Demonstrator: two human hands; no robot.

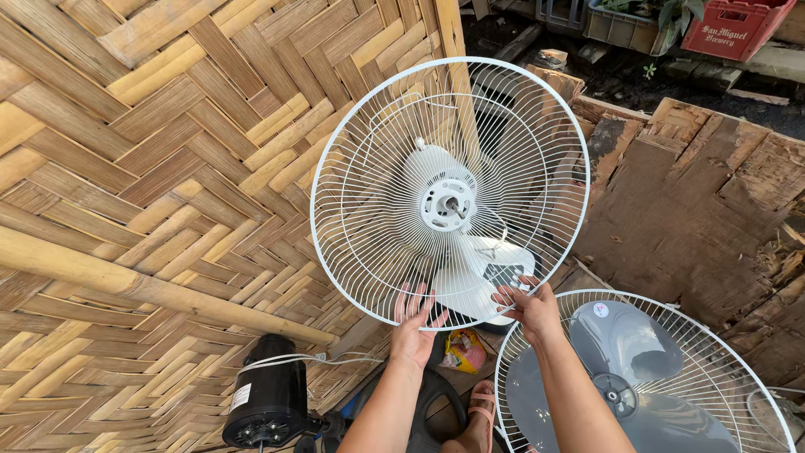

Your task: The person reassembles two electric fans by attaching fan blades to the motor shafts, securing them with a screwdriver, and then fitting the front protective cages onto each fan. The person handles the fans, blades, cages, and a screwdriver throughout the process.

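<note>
woven bamboo wall fills the left behind my work. both my hands clamp the bottom rim of the white fan guard (449,191), left hand (412,325) and right hand (530,307) side by side, fingers hooked through the wires. the guard stands upright above them, motor hub (447,204) facing me. a second guard with grey blades (641,377) lies lower right, nearest my right hand; a black motor (270,394) sits lower left.

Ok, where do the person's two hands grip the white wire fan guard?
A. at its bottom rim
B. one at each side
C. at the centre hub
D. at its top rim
A: the left hand and right hand both clasp the lower edge of the white fan guard.
</note>
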